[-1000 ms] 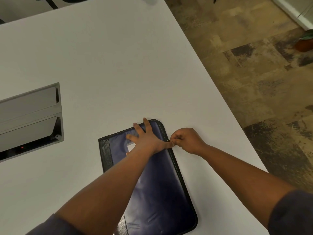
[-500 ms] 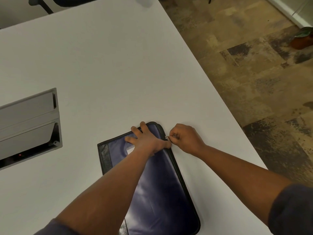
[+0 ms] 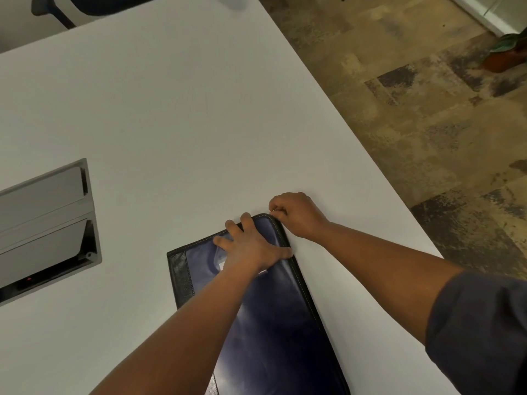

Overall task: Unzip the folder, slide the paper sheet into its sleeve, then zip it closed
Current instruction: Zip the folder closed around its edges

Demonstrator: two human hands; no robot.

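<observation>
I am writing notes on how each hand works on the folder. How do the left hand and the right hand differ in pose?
The left hand lies flat with spread fingers on the folder cover; the right hand is curled in a pinching grip at the folder's far right corner. The left hand presses down on the cover; the right hand sits off its edge, over the table. Both touch the folder.

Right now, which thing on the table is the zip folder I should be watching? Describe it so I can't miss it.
On the white table, look near its right edge, close to the person. The folder lies flat there under the left hand, while the right hand pinches at its far corner. It is dark navy with black trim, unlike the grey cable box at the left.
</observation>
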